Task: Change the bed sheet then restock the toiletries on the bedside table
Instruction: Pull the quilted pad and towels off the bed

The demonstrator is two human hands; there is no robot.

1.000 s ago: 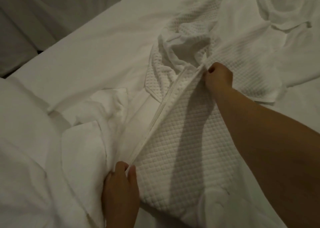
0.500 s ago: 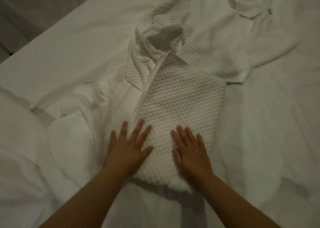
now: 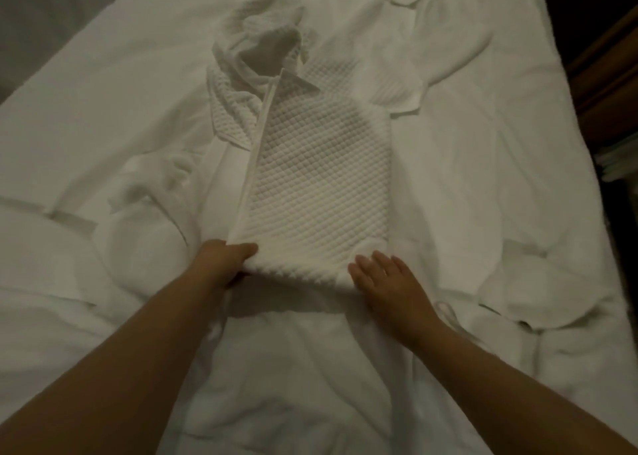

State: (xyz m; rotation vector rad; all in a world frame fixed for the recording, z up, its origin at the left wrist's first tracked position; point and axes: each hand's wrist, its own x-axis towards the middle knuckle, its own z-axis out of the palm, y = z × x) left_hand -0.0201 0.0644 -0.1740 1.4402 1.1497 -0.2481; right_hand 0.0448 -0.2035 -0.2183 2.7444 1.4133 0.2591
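White waffle-textured cloth [image 3: 321, 164], folded into a long panel with a smooth hem along its left edge, is laid out directly beyond both hands. Its near left corner is gripped by the left hand [image 3: 224, 259], the thumb curled over the top of the fabric and the fingers tucked beneath it, so that this corner is raised slightly. Just to the right of that grip, the near right corner is touched by the right hand [image 3: 386, 277], which is held flat with the fingers straight and slightly spread; nothing is grasped by it. Beyond the grip, the far end of the cloth is bunched into a crumpled heap.

Half a second ago both hands were pressed flat on the panel with fingers spread; since then the left hand has been slid to the corner and closed on it, and the right hand has been drawn out to the right edge.

Rumpled white bed sheets [image 3: 500, 195] are spread beneath and around the cloth on every side. Dark wooden furniture [image 3: 607, 75] is seen far right of the hands, past the bed's edge. The room is dimly lit.
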